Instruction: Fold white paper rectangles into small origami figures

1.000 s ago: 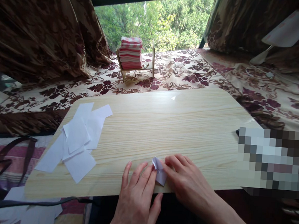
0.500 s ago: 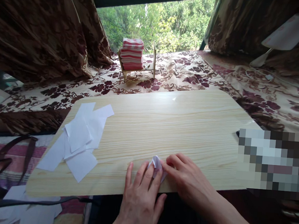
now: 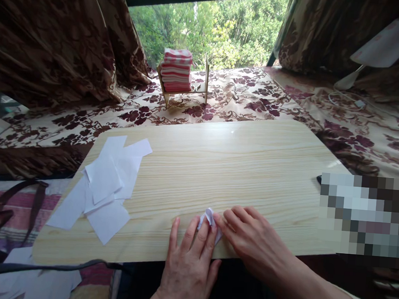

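Note:
A small folded piece of white paper (image 3: 209, 215) lies at the near edge of the wooden table (image 3: 246, 171), its upper part bent into a curl. My left hand (image 3: 188, 264) rests over it from the near side, fingers stretched out and apart, with some fingertips pressing on the paper. From the right, my right hand (image 3: 248, 231) pinches the paper's edge between thumb and index finger, the other fingers curled in. Much of the folded paper is hidden under my fingers.
Several loose white sheets (image 3: 103, 179) overlap on the table's left side. More paper (image 3: 37, 284) lies below left, near a dark strap. A small stand with folded pink-and-white cloths (image 3: 176, 71) is behind the table. A lamp (image 3: 387, 44) stands far right; a blurred patch covers the right edge.
Both hands stay at the folded paper with only slight shifts. The curled upper part of the paper has bent over a little more. The view has moved very slightly.

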Demonstrator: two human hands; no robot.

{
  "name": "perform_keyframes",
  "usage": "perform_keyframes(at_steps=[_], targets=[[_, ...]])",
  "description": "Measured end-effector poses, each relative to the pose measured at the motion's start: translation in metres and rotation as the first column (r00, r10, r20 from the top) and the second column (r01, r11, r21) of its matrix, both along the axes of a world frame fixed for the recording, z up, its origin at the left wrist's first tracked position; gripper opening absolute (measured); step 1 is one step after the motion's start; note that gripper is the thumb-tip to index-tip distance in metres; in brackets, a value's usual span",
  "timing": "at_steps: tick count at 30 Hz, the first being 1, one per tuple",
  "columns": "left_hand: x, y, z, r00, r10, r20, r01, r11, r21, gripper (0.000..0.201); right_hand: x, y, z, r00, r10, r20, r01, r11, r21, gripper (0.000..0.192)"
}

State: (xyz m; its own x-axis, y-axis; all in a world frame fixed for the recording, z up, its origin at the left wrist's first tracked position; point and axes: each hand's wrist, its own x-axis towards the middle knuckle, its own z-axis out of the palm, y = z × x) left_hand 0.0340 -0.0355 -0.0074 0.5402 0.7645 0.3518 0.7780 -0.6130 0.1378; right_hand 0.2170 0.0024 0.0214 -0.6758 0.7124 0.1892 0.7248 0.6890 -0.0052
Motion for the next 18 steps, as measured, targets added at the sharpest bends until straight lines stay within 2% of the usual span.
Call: perform_keyframes(at_steps=[3, 6, 9, 12, 14, 16, 18], targets=[[-0.001, 0.001, 0.000, 1.000, -0.002, -0.010, 0.002, 1.000, -0.001, 0.046, 0.003, 0.012, 0.001, 0.998, -0.051, -0.025, 0.050, 0.998, -0.040, 0.029], [-0.002, 0.001, 0.000, 1.000, -0.002, -0.010, 0.002, 1.000, -0.003, 0.046, 0.004, 0.031, 0.009, 0.987, -0.094, -0.133, 0.076, 0.988, -0.135, 0.039], [-0.003, 0.001, 0.000, 1.000, -0.002, -0.002, 0.002, 1.000, 0.006, 0.045, -0.003, 0.048, 0.023, 0.981, -0.003, -0.195, -0.036, 0.980, -0.197, 0.042], [-0.003, 0.000, -0.002, 1.000, 0.002, 0.006, -0.002, 1.000, 0.012, 0.046, -0.012, 0.056, 0.035, 0.995, 0.066, -0.079, -0.084, 0.964, -0.254, 0.028], [-0.002, -0.002, -0.004, 1.000, 0.010, 0.015, -0.010, 1.000, 0.021, 0.046, -0.013, 0.054, 0.042, 0.998, 0.025, -0.064, -0.038, 0.975, -0.219, 0.031], [-0.001, -0.003, -0.006, 0.999, 0.021, 0.030, -0.022, 0.999, 0.035, 0.045, -0.010, 0.043, 0.046, 0.990, -0.026, -0.141, 0.006, 0.990, -0.141, 0.041], [-0.001, -0.003, -0.009, 0.999, 0.021, 0.036, -0.023, 0.999, 0.036, 0.045, -0.006, 0.028, 0.046, 0.974, -0.003, -0.226, -0.023, 0.993, -0.113, 0.044]])
